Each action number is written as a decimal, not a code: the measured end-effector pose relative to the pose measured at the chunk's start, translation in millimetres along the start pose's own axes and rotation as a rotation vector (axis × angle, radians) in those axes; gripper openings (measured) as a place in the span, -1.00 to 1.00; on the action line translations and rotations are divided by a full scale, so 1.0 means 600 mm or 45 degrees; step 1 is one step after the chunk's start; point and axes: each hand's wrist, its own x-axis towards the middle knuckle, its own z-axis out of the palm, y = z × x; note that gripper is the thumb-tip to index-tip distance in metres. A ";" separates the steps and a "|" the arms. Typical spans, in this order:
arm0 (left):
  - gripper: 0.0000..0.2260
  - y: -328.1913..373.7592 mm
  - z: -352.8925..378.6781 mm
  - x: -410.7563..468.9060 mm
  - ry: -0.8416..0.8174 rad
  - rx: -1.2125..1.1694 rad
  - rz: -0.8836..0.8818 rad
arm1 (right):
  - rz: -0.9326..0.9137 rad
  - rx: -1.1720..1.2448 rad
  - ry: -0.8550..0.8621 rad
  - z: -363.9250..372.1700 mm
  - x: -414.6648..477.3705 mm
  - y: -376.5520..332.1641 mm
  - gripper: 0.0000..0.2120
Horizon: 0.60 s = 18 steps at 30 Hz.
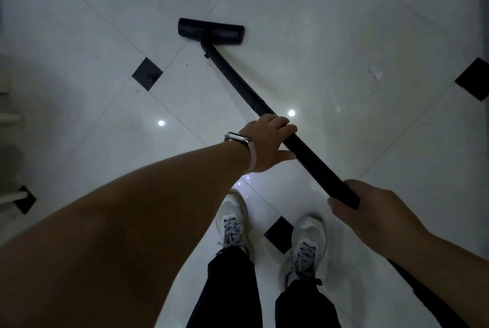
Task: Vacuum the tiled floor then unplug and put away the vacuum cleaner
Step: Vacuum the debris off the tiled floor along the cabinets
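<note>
**Two hands on the vacuum wand, floor head on the tiles**

Both hands are clamped on the black vacuum wand (238,76), well apart along its length. The left hand (267,142) grips mid-wand, fingers curled over the top and thumb lying along the near side; a pale-strapped watch (238,138) sits on that wrist. The right hand (370,208) is closed round the upper end of the wand. Its fingertips are hidden beneath the tube.

Behind the right forearm a dark length, probably the hose (423,293), runs to the lower right and is cut off by the frame edge. The vacuum body, cord and plug are out of view.

The wand slopes away and to the left to the floor head (211,31), which lies flat on the tiled floor (317,36), straddling a grout line.

Floor: pale glossy tiles with small black diamond insets (147,73). A white scrap (375,73) lies well right of the wand; a smaller fleck (186,64) lies just beside the head's neck. Round ceiling-light reflections (161,123) show on the tiles.

Below the hands are two white laced shoes (232,224) and dark trousers (232,288).

Pale shapes at the left edge (8,116) are cropped, dim and cannot be identified. A blurred object in the top left corner is likewise indistinct.
</note>
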 end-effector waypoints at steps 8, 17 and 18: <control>-0.37 -0.037 0.007 -0.036 -0.019 -0.114 -0.099 | -0.059 -0.104 -0.061 0.019 0.007 -0.034 -0.82; -0.34 -0.061 0.023 -0.090 0.012 -0.193 -0.200 | -0.115 -0.177 -0.128 0.039 -0.002 -0.068 -0.78; -0.34 -0.061 0.026 -0.097 0.017 -0.210 -0.202 | -0.116 -0.164 -0.140 0.042 -0.007 -0.068 -0.77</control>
